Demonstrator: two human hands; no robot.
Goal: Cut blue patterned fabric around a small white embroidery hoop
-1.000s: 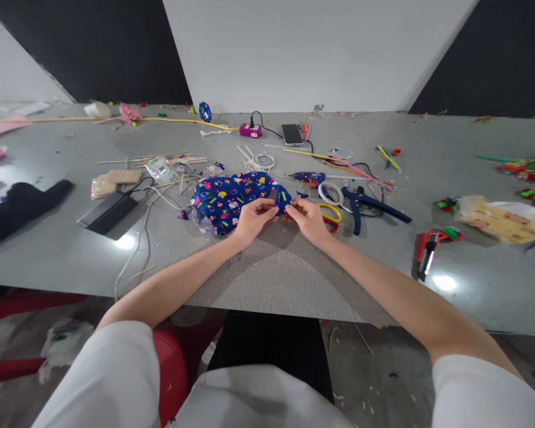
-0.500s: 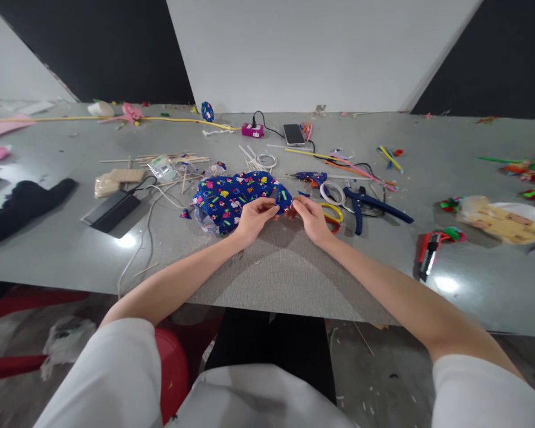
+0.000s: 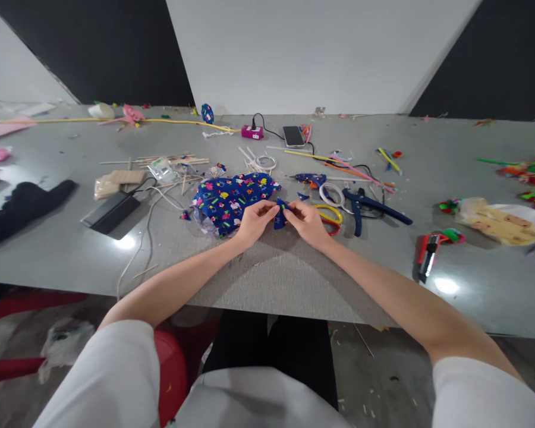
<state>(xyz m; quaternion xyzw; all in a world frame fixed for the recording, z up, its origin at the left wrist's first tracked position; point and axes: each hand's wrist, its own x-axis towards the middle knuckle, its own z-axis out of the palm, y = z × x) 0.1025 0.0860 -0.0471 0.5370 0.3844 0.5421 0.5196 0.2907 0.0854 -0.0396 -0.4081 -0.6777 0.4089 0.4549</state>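
Note:
Between my two hands is a small piece of blue patterned fabric [image 3: 280, 217], pinched from both sides over the table's middle. My left hand [image 3: 255, 223] grips its left edge with thumb and fingers. From the right, my right hand [image 3: 309, 221] pinches it, thumb on top. A larger blue printed cloth [image 3: 232, 201] lies bunched just left of and behind my left hand, with clear plastic at its left edge. Past my right hand are yellow-handled scissors [image 3: 334, 212] and a blue glue gun [image 3: 311, 178]. My fingers cover part of the small fabric piece.
Blue cutting pliers [image 3: 377, 205] and a white ring [image 3: 332, 194] lie to the right. Farther right is a utility knife [image 3: 429, 257]. A black adapter [image 3: 111, 213] with a cable sits left. A phone [image 3: 293, 136] and purple power block [image 3: 252, 132] stand behind.
The small fabric piece has turned between my fingers and now looks narrower and more upright. My right fingers have shifted left over it, bringing both hands closer together.

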